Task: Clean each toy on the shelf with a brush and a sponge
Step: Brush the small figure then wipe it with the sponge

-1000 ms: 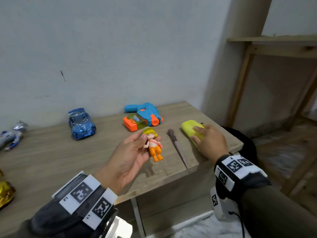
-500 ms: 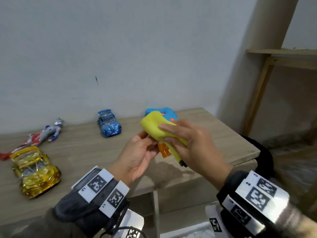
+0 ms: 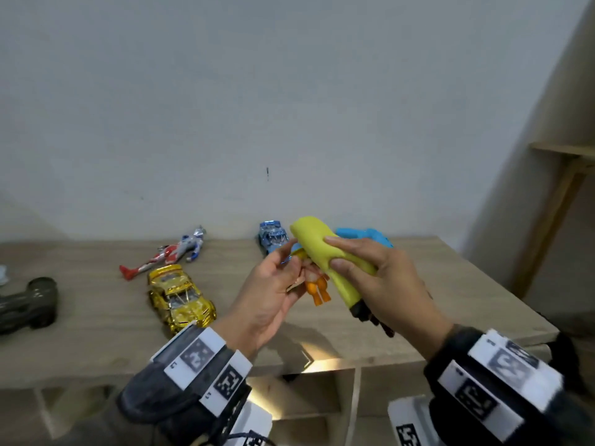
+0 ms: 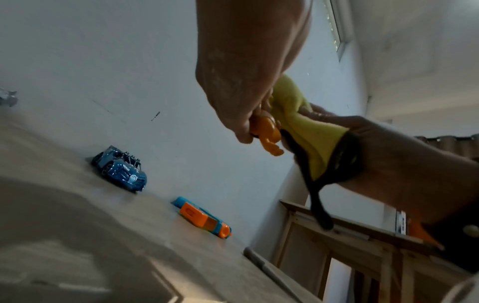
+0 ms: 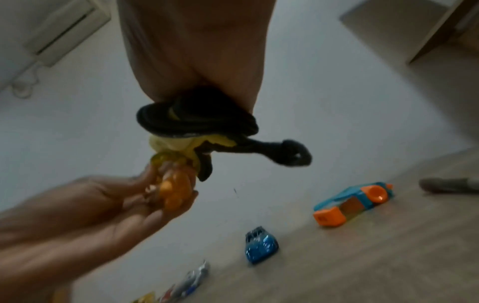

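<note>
My left hand (image 3: pixel 273 284) holds a small doll (image 3: pixel 318 288) with orange legs above the wooden shelf (image 3: pixel 96 333); its fingers pinch the doll's upper body. My right hand (image 3: pixel 380 278) grips a yellow sponge (image 3: pixel 322 249) with a black scouring side and presses it on the doll's head and chest. The doll's head is hidden under the sponge. In the wrist views the doll's legs (image 4: pixel 269 137) and the sponge (image 5: pixel 181 143) show again. The brush (image 4: pixel 261 264) lies on the shelf near its right end.
On the shelf lie a blue car (image 3: pixel 272 235), a blue and orange toy gun (image 3: pixel 370 236), a gold car (image 3: pixel 178 296), a red and silver figure (image 3: pixel 167 252) and a dark green toy (image 3: pixel 29 304). A wooden rack (image 3: pixel 563 188) stands at the right.
My right hand lifted the sponge off the shelf and brought it onto the doll. Both hands have risen, and the sponge has slid over the doll's head.
</note>
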Motion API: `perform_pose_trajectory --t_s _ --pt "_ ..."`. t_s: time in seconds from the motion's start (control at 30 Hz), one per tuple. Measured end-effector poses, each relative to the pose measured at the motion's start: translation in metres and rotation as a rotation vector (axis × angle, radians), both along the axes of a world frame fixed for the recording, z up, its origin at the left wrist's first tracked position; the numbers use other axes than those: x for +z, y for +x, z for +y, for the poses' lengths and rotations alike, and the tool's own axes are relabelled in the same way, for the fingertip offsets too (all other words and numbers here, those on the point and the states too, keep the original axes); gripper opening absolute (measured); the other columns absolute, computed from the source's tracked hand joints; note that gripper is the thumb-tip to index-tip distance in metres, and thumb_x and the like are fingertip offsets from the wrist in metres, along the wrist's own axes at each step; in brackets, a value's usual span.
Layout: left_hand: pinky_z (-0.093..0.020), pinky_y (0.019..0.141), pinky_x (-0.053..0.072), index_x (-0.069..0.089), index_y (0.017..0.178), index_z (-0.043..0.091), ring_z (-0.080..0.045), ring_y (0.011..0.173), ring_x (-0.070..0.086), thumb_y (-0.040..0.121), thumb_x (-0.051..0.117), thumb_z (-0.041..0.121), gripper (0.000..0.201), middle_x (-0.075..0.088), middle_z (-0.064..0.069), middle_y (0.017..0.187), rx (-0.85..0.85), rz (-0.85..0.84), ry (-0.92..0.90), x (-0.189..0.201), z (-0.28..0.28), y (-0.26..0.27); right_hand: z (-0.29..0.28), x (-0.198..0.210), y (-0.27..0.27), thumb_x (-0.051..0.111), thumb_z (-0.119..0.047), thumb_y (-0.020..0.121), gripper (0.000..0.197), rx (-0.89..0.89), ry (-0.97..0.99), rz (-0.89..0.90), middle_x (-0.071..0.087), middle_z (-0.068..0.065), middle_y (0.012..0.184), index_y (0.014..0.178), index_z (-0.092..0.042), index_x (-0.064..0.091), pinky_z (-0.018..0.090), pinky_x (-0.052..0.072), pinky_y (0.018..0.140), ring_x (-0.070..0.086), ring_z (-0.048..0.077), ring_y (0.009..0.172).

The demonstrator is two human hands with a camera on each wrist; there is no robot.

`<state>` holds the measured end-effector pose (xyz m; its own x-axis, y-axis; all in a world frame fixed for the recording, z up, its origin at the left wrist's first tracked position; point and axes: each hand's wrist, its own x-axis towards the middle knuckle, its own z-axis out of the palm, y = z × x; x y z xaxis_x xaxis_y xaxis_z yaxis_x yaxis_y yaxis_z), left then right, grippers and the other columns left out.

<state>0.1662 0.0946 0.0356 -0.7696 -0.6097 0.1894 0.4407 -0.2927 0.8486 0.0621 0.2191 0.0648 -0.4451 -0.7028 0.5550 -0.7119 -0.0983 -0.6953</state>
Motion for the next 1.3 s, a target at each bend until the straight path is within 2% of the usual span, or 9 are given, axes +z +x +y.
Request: perform_pose_trajectory --t_s 0.17,0.27,0.4,0.5,0.63,0.8,0.97,1.1,1.3 --pt "-0.026 0.07 0.058 0.053 0.118 0.008 -0.016 0.076 0.069 0.094 0.041 0.006 0.027 0.068 -0.009 0.094 0.086 0.033 0.051 0.002 -0.029 0.037 0.011 -0.019 0.007 0.064 -0.023 0.086 0.028 -0.001 0.435 0.226 0.061 -0.019 0.108 0.11 -0.038 0.064 -0.006 0.03 0.074 0.055 -0.004 0.096" --pt "-0.027 0.067 0.058 0.053 0.117 0.007 -0.021 0.081 0.071 0.091 0.045 0.004 0.028 0.069 -0.015 0.097 0.078 0.042 0.097 0.001 -0.035 0.048 0.004 -0.014 0.006 0.068 -0.019 0.083 0.029 -0.087 0.194 0.201 0.062 -0.016 0.109 0.106 -0.036 0.067 -0.008 0.026 0.079 0.052 -0.003 0.108" --pt "-0.024 0.069 0.058 0.058 0.103 0.002 -0.015 0.062 0.067 0.088 0.047 -0.004 0.019 0.069 -0.01 0.072 0.053 0.019 0.081 0.003 -0.02 0.039 -0.02 -0.002 0.027 0.065 -0.017 0.083 0.024 -0.031 -0.15 0.412 0.063 -0.006 0.1 0.105 -0.023 0.071 0.003 0.037 0.081 0.056 0.002 0.092" --pt "-0.021 0.063 0.058 0.062 0.088 0.004 -0.009 0.06 0.067 0.089 0.042 -0.008 0.023 0.071 -0.004 0.069 0.115 0.001 0.083 0.011 -0.021 0.037 -0.021 -0.014 0.033 0.06 -0.016 0.086 0.024 0.045 -0.086 0.658 0.065 0.004 0.105 0.107 -0.022 0.069 0.03 0.049 0.076 0.061 0.022 0.087" --pt "-0.021 0.064 0.058 0.057 0.09 0.001 -0.013 0.067 0.072 0.095 0.043 0.006 0.016 0.074 -0.01 0.073 0.193 0.046 0.181 0.011 -0.042 0.051 0.004 -0.033 0.016 0.061 -0.016 0.083 0.024 0.111 0.121 0.904 0.064 -0.001 0.101 0.104 -0.028 0.066 0.034 0.052 0.061 0.059 0.022 0.078" --pt "-0.021 0.066 0.058 0.057 0.099 -0.001 -0.011 0.062 0.069 0.094 0.044 0.003 0.014 0.072 -0.007 0.07 0.159 -0.009 0.131 0.008 -0.034 0.043 0.009 -0.007 0.006 0.055 -0.022 0.087 0.022 -0.007 -0.145 0.631 0.066 0.001 0.102 0.101 -0.018 0.072 0.009 0.041 0.077 0.059 0.013 0.087" --pt "-0.02 0.061 0.057 0.06 0.109 0.002 -0.008 0.06 0.066 0.09 0.039 -0.008 0.03 0.069 -0.006 0.077 0.132 -0.066 0.086 0.013 -0.013 0.015 -0.003 -0.014 0.015 0.049 -0.027 0.089 0.028 0.016 -0.061 0.637 0.066 0.007 0.106 0.107 -0.019 0.07 0.027 0.045 0.079 0.061 0.022 0.092" --pt "-0.022 0.061 0.058 0.055 0.106 0.001 -0.013 0.064 0.071 0.096 0.042 0.004 0.018 0.071 -0.01 0.082 0.149 -0.011 0.134 0.013 -0.018 0.008 0.025 -0.038 -0.015 0.06 -0.021 0.085 0.021 -0.001 0.02 0.635 0.067 0.005 0.105 0.103 -0.022 0.071 0.023 0.046 0.079 0.062 0.018 0.093" --pt "-0.028 0.07 0.057 0.057 0.098 -0.001 -0.018 0.063 0.071 0.096 0.041 0.005 0.017 0.072 -0.011 0.072 0.088 -0.1 0.081 0.0 0.003 -0.018 0.074 -0.063 -0.109 0.07 -0.01 0.079 0.023 -0.487 0.12 0.399 0.067 0.011 0.095 0.101 -0.018 0.073 0.028 0.046 0.07 0.066 0.031 0.08"
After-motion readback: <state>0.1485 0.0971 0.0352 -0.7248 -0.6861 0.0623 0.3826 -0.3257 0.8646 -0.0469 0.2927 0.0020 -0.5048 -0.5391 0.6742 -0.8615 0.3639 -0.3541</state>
